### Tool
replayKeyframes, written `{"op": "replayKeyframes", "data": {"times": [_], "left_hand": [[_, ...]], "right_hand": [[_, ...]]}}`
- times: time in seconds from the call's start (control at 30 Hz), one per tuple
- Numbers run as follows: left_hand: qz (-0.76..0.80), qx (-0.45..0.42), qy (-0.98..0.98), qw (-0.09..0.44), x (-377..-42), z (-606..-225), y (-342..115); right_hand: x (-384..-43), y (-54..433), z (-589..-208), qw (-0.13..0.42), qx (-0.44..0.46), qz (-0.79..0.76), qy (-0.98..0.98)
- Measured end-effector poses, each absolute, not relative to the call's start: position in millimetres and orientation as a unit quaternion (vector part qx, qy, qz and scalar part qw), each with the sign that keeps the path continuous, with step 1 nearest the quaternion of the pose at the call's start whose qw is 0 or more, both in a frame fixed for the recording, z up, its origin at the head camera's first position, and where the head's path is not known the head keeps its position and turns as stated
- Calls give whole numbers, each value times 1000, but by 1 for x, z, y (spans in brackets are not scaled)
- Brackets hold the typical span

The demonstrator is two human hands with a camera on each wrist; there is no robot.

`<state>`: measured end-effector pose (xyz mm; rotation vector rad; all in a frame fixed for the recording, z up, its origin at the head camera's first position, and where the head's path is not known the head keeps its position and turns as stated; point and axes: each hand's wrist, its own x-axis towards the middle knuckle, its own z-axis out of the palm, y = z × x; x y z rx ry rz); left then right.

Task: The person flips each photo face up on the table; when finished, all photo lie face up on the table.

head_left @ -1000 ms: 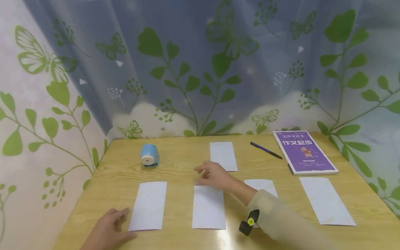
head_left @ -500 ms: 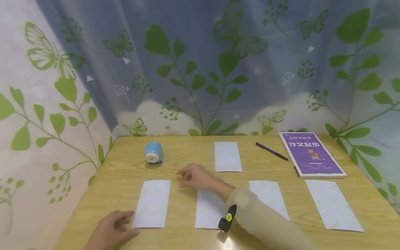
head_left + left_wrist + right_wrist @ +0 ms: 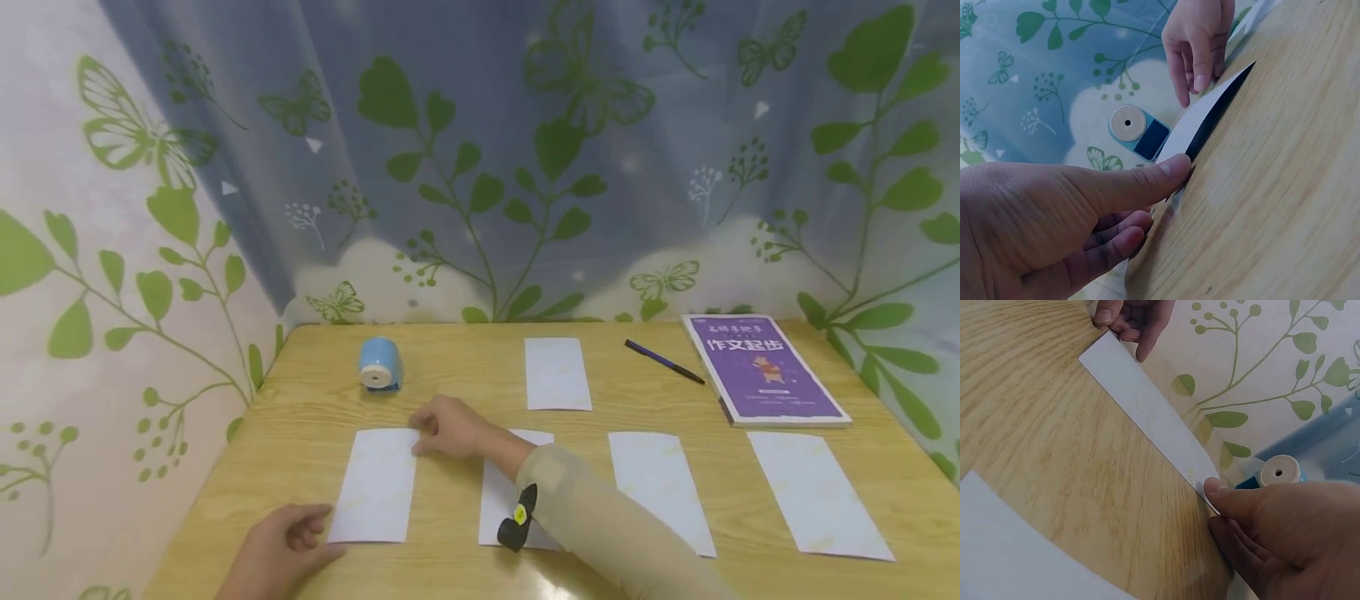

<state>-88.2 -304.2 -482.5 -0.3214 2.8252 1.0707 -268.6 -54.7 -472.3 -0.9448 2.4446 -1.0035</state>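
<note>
Several white sheets of paper lie on the wooden table. My right hand (image 3: 450,429) reaches across to the far right corner of the leftmost white paper sheet (image 3: 375,487). In the right wrist view its thumb (image 3: 1215,486) lies on the sheet's corner with fingers beneath, pinching it. My left hand (image 3: 281,546) is at the near left corner of the same sheet. The left wrist view shows its thumb (image 3: 1175,165) over that corner, other fingers curled below; a dark gap shows under the sheet's edge. My right forearm covers part of the second paper sheet (image 3: 495,500).
A blue pencil sharpener (image 3: 380,364) stands beyond the held sheet. Two more sheets (image 3: 663,492) (image 3: 821,496) lie at the right, another sheet (image 3: 557,373) at the back. A pen (image 3: 663,361) and a purple book (image 3: 767,371) sit back right. Patterned curtain (image 3: 480,167) borders the table.
My right hand has moved left and slightly down from above the second sheet to the leftmost sheet's far corner. The left hand stays by that sheet's near corner. The view has shifted slightly.
</note>
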Motion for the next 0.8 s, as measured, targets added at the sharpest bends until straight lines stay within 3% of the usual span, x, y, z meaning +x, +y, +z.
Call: {"op": "replayKeyframes", "data": {"times": [0.43,0.8], "left_hand": [[333,-111,936,34,-88,-481,-296],[329,-100,937,55,-88,-482,-295]], "right_hand": [[-270,-61,-479,191,-302,-350,866],[-272,-50,-474,221,-351,-367,833]]}}
